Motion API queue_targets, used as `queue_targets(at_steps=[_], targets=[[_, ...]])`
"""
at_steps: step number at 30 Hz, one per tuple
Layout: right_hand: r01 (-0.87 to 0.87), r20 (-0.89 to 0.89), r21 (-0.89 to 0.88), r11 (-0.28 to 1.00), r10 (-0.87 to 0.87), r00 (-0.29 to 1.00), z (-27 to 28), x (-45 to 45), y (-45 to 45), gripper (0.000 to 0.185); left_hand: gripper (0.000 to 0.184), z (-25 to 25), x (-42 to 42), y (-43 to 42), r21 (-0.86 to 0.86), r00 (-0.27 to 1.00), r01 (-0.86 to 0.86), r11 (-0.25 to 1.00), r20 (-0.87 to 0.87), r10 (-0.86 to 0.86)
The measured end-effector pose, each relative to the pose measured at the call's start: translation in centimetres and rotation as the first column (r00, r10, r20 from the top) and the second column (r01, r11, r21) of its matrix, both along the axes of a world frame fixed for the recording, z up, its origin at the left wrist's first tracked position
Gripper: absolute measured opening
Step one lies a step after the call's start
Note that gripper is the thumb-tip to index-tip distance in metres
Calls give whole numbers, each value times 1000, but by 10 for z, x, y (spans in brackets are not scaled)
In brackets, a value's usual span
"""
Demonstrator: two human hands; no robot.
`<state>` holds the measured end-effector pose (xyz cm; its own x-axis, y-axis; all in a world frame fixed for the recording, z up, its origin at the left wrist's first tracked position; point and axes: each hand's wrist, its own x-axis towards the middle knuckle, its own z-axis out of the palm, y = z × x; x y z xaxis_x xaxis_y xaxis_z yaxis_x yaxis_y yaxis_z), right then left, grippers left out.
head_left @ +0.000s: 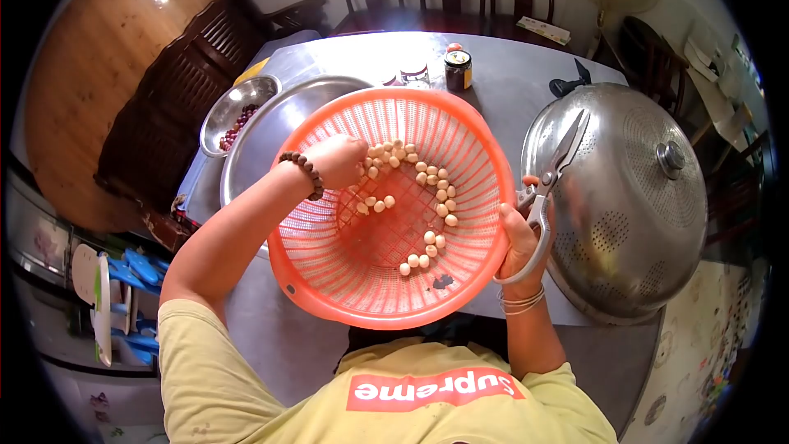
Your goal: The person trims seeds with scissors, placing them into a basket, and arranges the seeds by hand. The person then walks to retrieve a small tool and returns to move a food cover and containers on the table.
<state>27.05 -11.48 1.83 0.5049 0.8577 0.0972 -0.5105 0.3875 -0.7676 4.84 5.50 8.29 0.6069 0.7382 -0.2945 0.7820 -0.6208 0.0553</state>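
Lettering, "Supreme", is seen upside down on the yellow shirt at six o'clock. Beyond, a red basket is touched at three o'clock by the right hand, in which scissors are held. Pale round pieces are strung inside; near ten o'clock the left hand is curled among them, its contents impossible to tell. On the counter, a metal lid is set at three, a bowl at ten, a jar at one, its label illegible.

Head camera looks forward and down at hands.
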Motion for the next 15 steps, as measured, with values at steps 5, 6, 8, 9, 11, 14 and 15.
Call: queue_targets(at_steps=[5,6,8,9,11,14,15], targets=[[-1,-11,-5,1000,1,1000,2,-2,-1,42,19,-7,-4,2,-6,992,-17,1000,125,18],[-1,-9,-7,1000,1,1000,3,-2,-1,42,19,-3,-3,0,-20,995,-9,1000,97,11],[0,-1,-7,1000,0,1000,3,-2,-1,42,20,6,1,-7,-35,998,-3,999,70,6],[-1,0,-9,1000,1,1000,2,-2,-1,42,19,13,5,-13,-56,999,13,998,42,-11],[2,7,-11,1000,-2,1000,1,-1,-1,42,19,15,6,-16,-77,1000,29,997,15,-28],[-3,26,-20,1000,4,1000,1,0,-2,41,16,13,5,-19,-117,993,81,990,-80,-90],[-4,26,-19,1000,4,1000,2,0,-2,41,15,13,5,-21,-118,990,113,987,-76,-122]])
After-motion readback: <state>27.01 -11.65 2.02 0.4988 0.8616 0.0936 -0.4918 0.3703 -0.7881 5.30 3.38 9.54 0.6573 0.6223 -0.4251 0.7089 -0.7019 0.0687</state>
